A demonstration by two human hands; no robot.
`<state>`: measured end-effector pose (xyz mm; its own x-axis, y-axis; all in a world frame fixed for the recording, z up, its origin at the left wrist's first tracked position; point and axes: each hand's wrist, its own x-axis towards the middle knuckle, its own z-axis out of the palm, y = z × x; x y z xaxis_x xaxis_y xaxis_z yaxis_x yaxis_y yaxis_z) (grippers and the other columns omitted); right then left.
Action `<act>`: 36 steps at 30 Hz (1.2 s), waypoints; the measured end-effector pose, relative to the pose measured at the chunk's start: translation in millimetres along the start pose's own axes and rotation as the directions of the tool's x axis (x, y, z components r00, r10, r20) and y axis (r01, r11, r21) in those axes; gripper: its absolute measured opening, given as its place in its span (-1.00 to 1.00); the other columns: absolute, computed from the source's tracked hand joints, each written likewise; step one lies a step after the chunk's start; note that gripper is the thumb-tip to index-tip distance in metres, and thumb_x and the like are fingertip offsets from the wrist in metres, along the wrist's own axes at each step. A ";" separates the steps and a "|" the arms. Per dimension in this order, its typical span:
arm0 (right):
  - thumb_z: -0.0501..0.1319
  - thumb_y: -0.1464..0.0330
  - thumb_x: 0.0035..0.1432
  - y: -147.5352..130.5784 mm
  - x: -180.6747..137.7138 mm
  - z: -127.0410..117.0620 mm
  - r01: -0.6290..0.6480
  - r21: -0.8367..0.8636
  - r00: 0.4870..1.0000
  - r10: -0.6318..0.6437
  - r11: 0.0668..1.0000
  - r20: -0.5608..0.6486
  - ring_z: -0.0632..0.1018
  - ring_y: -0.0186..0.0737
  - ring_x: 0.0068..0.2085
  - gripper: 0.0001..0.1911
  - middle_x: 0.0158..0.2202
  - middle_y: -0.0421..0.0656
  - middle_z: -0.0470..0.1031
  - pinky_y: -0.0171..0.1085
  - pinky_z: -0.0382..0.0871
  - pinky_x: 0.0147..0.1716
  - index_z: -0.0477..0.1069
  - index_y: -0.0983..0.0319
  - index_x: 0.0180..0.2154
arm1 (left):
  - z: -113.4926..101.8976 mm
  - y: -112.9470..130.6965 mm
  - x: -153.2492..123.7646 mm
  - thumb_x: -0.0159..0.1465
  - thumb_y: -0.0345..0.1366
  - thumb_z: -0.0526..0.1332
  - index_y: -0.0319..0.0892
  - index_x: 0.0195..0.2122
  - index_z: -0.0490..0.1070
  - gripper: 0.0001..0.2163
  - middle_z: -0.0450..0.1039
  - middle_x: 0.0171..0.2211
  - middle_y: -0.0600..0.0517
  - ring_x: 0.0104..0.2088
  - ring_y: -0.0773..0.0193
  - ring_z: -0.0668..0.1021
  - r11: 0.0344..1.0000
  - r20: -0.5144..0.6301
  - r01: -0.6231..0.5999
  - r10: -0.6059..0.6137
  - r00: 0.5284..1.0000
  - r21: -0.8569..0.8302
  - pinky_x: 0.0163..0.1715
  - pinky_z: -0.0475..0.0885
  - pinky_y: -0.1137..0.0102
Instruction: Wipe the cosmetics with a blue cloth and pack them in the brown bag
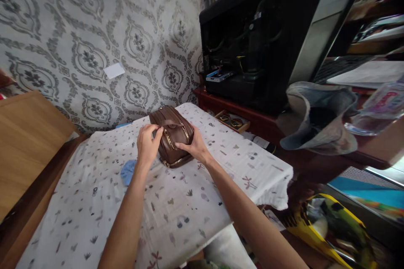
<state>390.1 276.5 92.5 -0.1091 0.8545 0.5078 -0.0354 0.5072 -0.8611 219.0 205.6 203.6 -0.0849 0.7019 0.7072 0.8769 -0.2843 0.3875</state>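
A small brown leather pouch [172, 128] with gold zips lies on a white patterned cloth [176, 206] that covers a table. My left hand [147, 143] rests on the pouch's left side, fingers pinched at the zip near the strap. My right hand [195, 146] grips the pouch's right near corner, holding it steady. A blue piece of fabric [128, 171] lies on the cloth just beside my left wrist.
A black open computer case [252, 38] stands on a red-brown shelf [240, 111] behind the table. A grey bag [318, 117] sits at the right, a wooden board [28, 138] at the left, patterned wallpaper [94, 29] behind. Colourful clutter [331, 222] lies low right.
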 end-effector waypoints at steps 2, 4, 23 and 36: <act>0.50 -0.05 -0.17 -0.5 -0.2 0.0 0.000 0.000 1.000 0.000 1.000 -0.002 0.32 0.19 0.29 0.10 0.26 0.08 0.30 0.16 0.16 0.31 0.12 0.18 0.31 | 1.6 -0.5 -0.4 0.32 -0.23 0.17 -0.15 -0.37 0.48 -0.83 0.55 -0.27 -0.06 -0.16 0.07 0.54 1.000 -0.012 -0.026 0.026 1.000 -0.006 -0.10 0.44 0.19; 0.49 -0.06 -0.16 -1.7 -0.4 0.1 -0.001 0.006 1.000 0.001 1.000 0.001 0.32 0.19 0.29 0.09 0.26 0.08 0.30 0.16 0.17 0.31 0.12 0.18 0.31 | 1.7 -0.6 -0.5 0.34 -0.24 0.16 -0.14 -0.40 0.45 -0.81 0.55 -0.25 -0.05 -0.13 0.08 0.53 0.997 -0.022 -0.074 0.074 0.997 -0.012 -0.07 0.44 0.19; 0.47 -0.07 -0.16 -9.3 -0.5 -2.9 0.012 -0.004 1.000 -0.012 1.000 0.013 0.33 0.19 0.28 0.06 0.27 0.08 0.29 0.16 0.16 0.30 0.13 0.18 0.27 | 0.7 4.9 -37.7 0.40 -0.49 0.07 -0.20 -0.26 0.48 -0.79 0.54 -0.21 -0.12 -0.06 0.11 0.53 0.791 0.009 -0.561 0.576 0.817 0.244 -0.05 0.47 0.21; 0.39 -0.03 0.01 -11.6 2.6 -11.4 -0.064 0.082 0.996 0.058 0.995 0.075 0.39 0.08 0.25 -0.14 0.22 0.01 0.37 0.06 0.21 0.30 0.22 0.18 0.24 | 4.3 36.2 -25.2 0.31 -0.43 0.17 -0.22 0.22 0.30 -0.57 0.48 0.01 -0.19 0.06 -0.01 0.46 0.852 0.142 -0.457 0.434 0.890 0.257 0.09 0.35 0.10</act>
<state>401.6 274.1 104.1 -0.1847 0.8719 0.4534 -0.1099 0.4402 -0.8912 255.0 180.3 197.2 0.3724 0.5934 0.7136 0.9071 -0.3951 -0.1449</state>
